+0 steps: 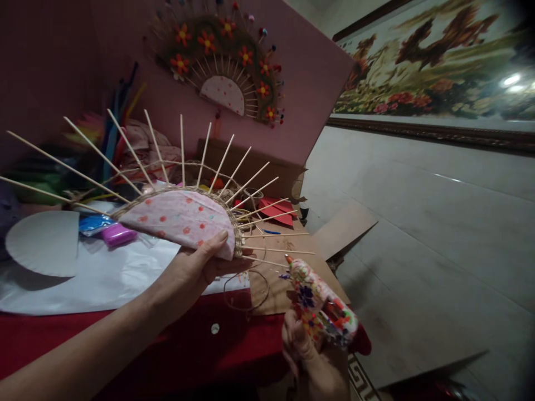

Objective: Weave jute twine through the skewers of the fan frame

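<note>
My left hand (pixel 204 262) grips a handmade fan (pixel 179 217) near its lower right corner, thumb on the front. The fan has a half-round body covered in pale pink cloth with red spots. Twine (pixel 239 236) runs along its curved edge, and thin wooden sticks (pixel 181 150) spread outward from there. A loose strand of twine (pixel 246 306) hangs below. Lower right, my right hand (pixel 303 345) is closed round the handle of a glue gun (pixel 321 295) decorated with flowers. The glue gun's tip points up and left, close to the lowest sticks.
A finished-looking fan with orange flowers (pixel 207 42) is mounted on the pink board behind. On the table lie a white paper half-circle (pixel 42 245), a pink packet (pixel 119 235), red paper (pixel 278 211) and cardboard (pixel 276 295). A white tiled wall (pixel 418 223) stands at right.
</note>
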A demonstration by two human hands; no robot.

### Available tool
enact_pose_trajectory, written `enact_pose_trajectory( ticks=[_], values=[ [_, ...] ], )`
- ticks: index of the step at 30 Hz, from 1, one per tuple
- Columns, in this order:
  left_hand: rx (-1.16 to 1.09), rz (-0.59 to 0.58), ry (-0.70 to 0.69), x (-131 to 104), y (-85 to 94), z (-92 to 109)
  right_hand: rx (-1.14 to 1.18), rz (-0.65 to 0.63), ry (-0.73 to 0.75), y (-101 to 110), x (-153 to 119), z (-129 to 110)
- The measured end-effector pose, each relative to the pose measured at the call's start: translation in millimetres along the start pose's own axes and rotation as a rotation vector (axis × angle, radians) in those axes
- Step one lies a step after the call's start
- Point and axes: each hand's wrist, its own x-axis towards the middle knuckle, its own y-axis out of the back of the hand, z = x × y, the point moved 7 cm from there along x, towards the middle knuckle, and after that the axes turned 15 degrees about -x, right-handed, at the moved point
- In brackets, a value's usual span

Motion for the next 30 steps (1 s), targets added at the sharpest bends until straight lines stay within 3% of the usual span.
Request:
enact_pose_trajectory(
  ticks=[4, 8, 11, 14, 18, 21, 24, 27, 30],
  values=[
    [-0.024, 0.027, 0.002, 1.5, 1.9, 0.8, 0.252, 0.041, 0.051, 1.9, 10.8, -20.1],
    [-0.04, 0.024, -0.004, 2.9, 1.5, 1.7, 0.255, 0.234, 0.059, 25.5, 27.6, -22.9],
    [-0.063, 0.012, -0.006, 3.7, 0.9, 2.7, 0.038, 0.396, 0.059, 55.6, 45.7, -8.7],
    [-0.069, 0.017, -0.021, 3.0, 0.3, 5.6, -0.475, 0.324, 0.06, 67.5, 67.1, 0.2],
    [-0.068, -0.01, -0.021, 0.6, -4.1, 8.4, -1.145, 0.13, 0.177, 49.5, 80.6, -4.3],
    [-0.078, -0.027, -0.001, 0.0, -6.4, 8.3, -1.417, 0.019, 0.27, 28.9, 86.2, -6.3],
    [-0.104, -0.042, 0.028, 0.4, -7.5, 7.6, -1.526, -0.004, 0.364, 17.0, 93.2, -8.5],
    [-0.131, -0.045, 0.035, 0.8, -6.3, 7.7, -1.604, 0.075, 0.371, 14.7, 91.5, -15.5],
    [-0.121, -0.057, 0.05, 0.2, -5.5, 6.2, -1.371, 0.189, 0.459, 6.0, 69.2, -37.5]
  ],
)
